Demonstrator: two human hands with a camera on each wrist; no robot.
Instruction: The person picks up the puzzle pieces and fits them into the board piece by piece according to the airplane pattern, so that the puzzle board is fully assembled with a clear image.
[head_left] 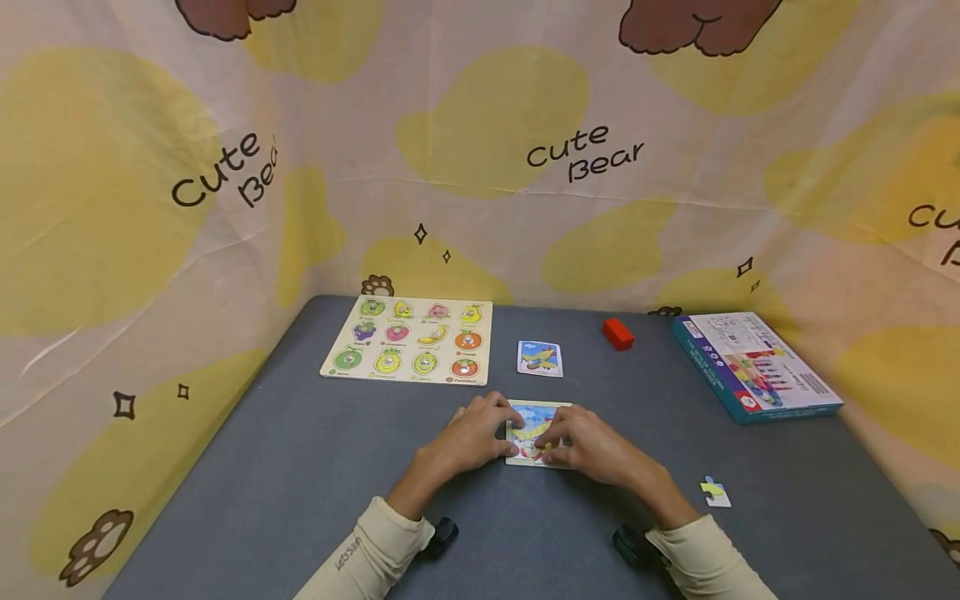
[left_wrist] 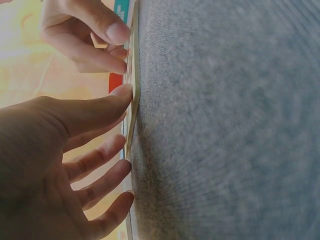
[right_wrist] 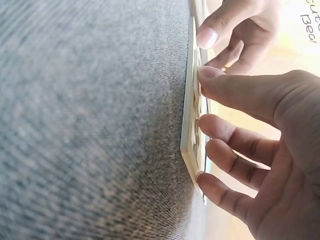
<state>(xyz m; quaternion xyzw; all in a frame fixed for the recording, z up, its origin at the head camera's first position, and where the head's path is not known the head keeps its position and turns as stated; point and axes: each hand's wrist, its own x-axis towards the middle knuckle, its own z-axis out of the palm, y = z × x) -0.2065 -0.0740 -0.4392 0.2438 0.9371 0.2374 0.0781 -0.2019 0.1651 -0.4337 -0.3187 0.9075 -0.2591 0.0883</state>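
A small jigsaw board (head_left: 538,408) with a picture in blue, yellow and red lies in front of the person. The left hand (head_left: 477,432) touches its left side, thumb near the closer corner and fingers spread farther up. In the left wrist view, the left thumb (left_wrist: 112,100) rests on the board's edge. From the other side the right hand (head_left: 592,446) pinches a puzzle piece (head_left: 546,450) low over the picture, thumb opposite the fingers, partly covering it. In the right wrist view the right fingertips (right_wrist: 212,125) are right at the pieces on the board. A loose jigsaw piece (head_left: 716,492) lies to the right.
A picture card (head_left: 540,359) lies beyond the board. Farther left is a fruit peg board (head_left: 408,337). A red block (head_left: 618,334) and a flat box (head_left: 757,365) stand at the back right. Printed cloth (head_left: 480,167) hangs behind the grey table (head_left: 300,467).
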